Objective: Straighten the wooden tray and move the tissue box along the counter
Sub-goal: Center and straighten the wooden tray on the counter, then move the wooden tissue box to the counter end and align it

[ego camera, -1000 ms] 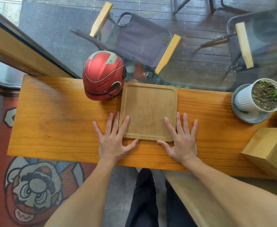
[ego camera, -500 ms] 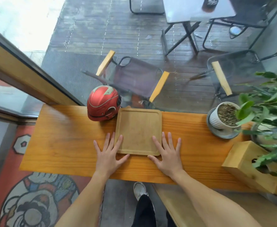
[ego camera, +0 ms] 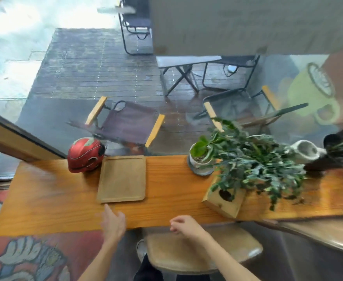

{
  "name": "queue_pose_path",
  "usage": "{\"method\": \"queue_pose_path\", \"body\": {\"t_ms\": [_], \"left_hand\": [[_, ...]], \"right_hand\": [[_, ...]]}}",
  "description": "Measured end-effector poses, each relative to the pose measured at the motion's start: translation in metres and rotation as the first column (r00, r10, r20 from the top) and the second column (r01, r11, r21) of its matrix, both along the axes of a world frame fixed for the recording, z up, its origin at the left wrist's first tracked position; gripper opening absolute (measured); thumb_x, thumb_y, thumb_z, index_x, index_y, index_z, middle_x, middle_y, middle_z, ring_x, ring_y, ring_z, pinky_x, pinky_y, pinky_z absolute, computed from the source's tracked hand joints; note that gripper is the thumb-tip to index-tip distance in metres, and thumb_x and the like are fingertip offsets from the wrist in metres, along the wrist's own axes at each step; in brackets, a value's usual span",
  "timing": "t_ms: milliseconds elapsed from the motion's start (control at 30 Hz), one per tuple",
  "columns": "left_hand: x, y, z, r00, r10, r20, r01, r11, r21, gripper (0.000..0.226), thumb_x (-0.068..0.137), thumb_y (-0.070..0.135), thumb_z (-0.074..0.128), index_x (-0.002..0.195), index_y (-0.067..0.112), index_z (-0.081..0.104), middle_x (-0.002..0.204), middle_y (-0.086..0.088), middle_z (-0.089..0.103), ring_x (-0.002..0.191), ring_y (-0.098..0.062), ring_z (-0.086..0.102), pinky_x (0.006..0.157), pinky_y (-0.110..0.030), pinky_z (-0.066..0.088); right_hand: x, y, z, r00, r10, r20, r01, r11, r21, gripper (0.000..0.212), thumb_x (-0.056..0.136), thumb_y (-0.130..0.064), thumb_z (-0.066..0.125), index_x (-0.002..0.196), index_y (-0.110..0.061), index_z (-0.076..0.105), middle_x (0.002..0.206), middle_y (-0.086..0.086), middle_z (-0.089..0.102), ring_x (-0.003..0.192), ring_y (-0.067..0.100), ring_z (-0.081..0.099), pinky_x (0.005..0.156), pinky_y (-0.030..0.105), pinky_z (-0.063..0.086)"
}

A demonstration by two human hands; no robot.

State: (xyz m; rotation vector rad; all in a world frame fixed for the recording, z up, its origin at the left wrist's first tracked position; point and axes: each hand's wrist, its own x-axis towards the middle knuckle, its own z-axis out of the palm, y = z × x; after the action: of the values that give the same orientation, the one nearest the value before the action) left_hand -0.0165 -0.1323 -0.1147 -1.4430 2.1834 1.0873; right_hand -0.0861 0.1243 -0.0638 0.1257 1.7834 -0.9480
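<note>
My right hand (ego camera: 187,226) hangs empty at the counter's (ego camera: 44,201) near edge, fingers loosely curled, touching nothing. My left hand (ego camera: 113,221) is also empty, fingers spread but blurred, just below the wooden tray's (ego camera: 123,178) near left corner. The tray sits squared to the counter, beside the red helmet (ego camera: 85,155) at its ten o'clock. The tissue box (ego camera: 225,199) lies at two o'clock from my right hand, well apart, skewed and close to the near edge, with the trailing plant (ego camera: 255,159) draped over its top. I judge the risks: pushing blind could snag the foliage, tip the small potted plant (ego camera: 200,159) at twelve o'clock of the box, or slide the box off the edge.
</note>
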Motion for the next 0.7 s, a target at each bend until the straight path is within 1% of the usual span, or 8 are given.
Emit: {"method": "queue_pose_path", "body": {"t_ms": [67,133,200,300,433,533,600,700], "left_hand": [[-0.013,0.049,0.013,0.996,-0.084,0.021,0.082,0.993,0.089,0.059,0.099,0.02,0.043,0.154,0.008,0.026,0.154,-0.018,0.04,0.139,-0.037,0.041,0.113,-0.045,0.033],[-0.033,0.095,0.026,0.974,-0.223,0.033,0.215,0.963,0.161,0.041,0.102,0.021,0.038,0.138,0.005,0.05,0.14,-0.018,0.056,0.127,-0.035,0.052,0.104,-0.039,0.04],[-0.054,0.135,0.036,0.938,-0.347,0.02,0.336,0.92,0.2,0.034,0.104,0.02,0.035,0.114,0.003,0.062,0.129,-0.02,0.062,0.117,-0.035,0.057,0.099,-0.039,0.043],[-0.083,0.185,0.039,0.917,-0.399,0.007,0.386,0.891,0.239,0.039,0.104,0.023,0.033,0.123,0.001,0.059,0.134,-0.017,0.059,0.122,-0.034,0.054,0.096,-0.036,0.042],[-0.122,0.234,0.032,0.913,-0.404,-0.057,0.401,0.861,0.312,0.041,0.105,0.025,0.035,0.134,0.001,0.053,0.138,-0.017,0.057,0.125,-0.035,0.053,0.095,-0.038,0.043],[-0.14,0.262,0.032,0.921,-0.371,-0.123,0.387,0.824,0.414,0.046,0.106,0.026,0.036,0.147,0.005,0.04,0.15,-0.011,0.047,0.139,-0.033,0.042,0.105,-0.036,0.036],[-0.141,0.277,0.039,0.922,-0.368,-0.118,0.371,0.757,0.538,0.047,0.107,0.024,0.037,0.149,0.004,0.032,0.146,-0.005,0.042,0.141,-0.029,0.038,0.098,-0.03,0.034],[-0.13,0.283,0.046,0.92,-0.385,-0.079,0.354,0.725,0.591,0.057,0.103,0.028,0.048,0.148,-0.002,0.03,0.148,-0.014,0.045,0.135,-0.028,0.047,0.099,-0.031,0.04]], "right_hand": [[-0.006,0.038,0.014,0.985,-0.104,-0.141,0.114,0.991,0.064,0.025,0.097,-0.018,0.056,0.114,-0.009,0.072,0.106,0.004,0.074,0.088,0.009,0.065,0.075,0.014,0.051],[-0.015,0.079,0.018,0.923,-0.213,-0.32,0.274,0.948,0.161,0.022,0.098,-0.018,0.055,0.11,-0.016,0.073,0.109,-0.001,0.072,0.102,0.014,0.064,0.083,0.022,0.048],[-0.027,0.119,0.015,0.828,-0.343,-0.444,0.48,0.843,0.243,0.023,0.099,-0.017,0.051,0.111,-0.018,0.071,0.116,0.003,0.07,0.113,0.024,0.062,0.09,0.032,0.048],[-0.04,0.164,0.01,0.751,-0.448,-0.486,0.629,0.709,0.319,0.025,0.1,-0.018,0.048,0.116,-0.013,0.067,0.125,0.013,0.065,0.116,0.034,0.06,0.094,0.039,0.049],[-0.052,0.201,0.0,0.699,-0.614,-0.368,0.711,0.653,0.262,0.042,0.099,-0.028,0.053,0.134,-0.005,0.058,0.138,0.017,0.059,0.127,0.035,0.054,0.104,0.039,0.044],[-0.062,0.215,-0.006,0.664,-0.739,-0.115,0.747,0.649,0.144,0.063,0.095,-0.031,0.063,0.15,-0.011,0.039,0.152,0.007,0.045,0.14,0.03,0.043,0.114,0.042,0.039],[-0.065,0.212,-0.01,0.629,-0.774,0.078,0.77,0.634,0.078,0.07,0.093,-0.038,0.066,0.152,-0.018,0.035,0.152,0.003,0.043,0.14,0.031,0.043,0.108,0.044,0.045],[-0.063,0.206,-0.028,0.644,-0.75,0.149,0.755,0.655,0.028,0.08,0.079,-0.054,0.069,0.15,-0.032,0.041,0.154,0.001,0.045,0.136,0.03,0.048,0.091,0.042,0.051]]}}
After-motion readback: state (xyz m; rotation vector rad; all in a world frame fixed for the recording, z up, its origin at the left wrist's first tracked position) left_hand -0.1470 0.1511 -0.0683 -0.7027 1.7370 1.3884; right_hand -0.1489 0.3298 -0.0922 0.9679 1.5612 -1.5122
